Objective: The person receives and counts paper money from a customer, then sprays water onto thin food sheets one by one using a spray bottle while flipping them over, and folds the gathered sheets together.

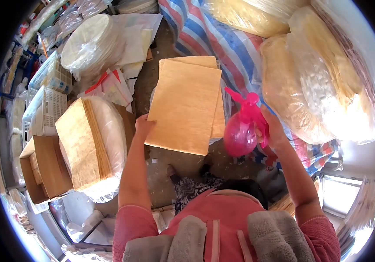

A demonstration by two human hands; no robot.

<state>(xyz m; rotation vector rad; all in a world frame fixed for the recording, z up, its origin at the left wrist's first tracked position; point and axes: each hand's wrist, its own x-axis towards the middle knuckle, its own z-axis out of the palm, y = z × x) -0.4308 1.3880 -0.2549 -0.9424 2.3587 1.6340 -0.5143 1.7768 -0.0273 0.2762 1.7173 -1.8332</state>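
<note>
Two hands are in use, both belonging to the person wearing the camera. The left hand [144, 127] grips the left edge of the upper brown sheet [183, 109], near its lower corner; the fingers are partly hidden, and how many layers are caught between them cannot be told. The right hand [273, 131] is closed round a pink spray bottle [240, 136], held just beside the right edge of the brown sheets, its nozzle directed toward the upper left of the view.

The upper brown sheet lies in front of the person, slightly askew over a lower brown sheet [219, 120], which shows along the top and right edges. The support beneath them is mostly covered and cannot be identified.

To the person's left, a stack of brown sheets [82, 144] rests on a round bundle [109, 139] wrapped in clear plastic. Beside it stands an open cardboard box [52, 168], with white plastic baskets [43, 111] beyond. Farther off is a pile of pale discs [87, 43], also under plastic.

To the right, a striped sheet [233, 48] in red, white and blue adjoins large plastic-wrapped bundles [283, 83]. Small scraps are scattered on the floor [159, 179].
</note>
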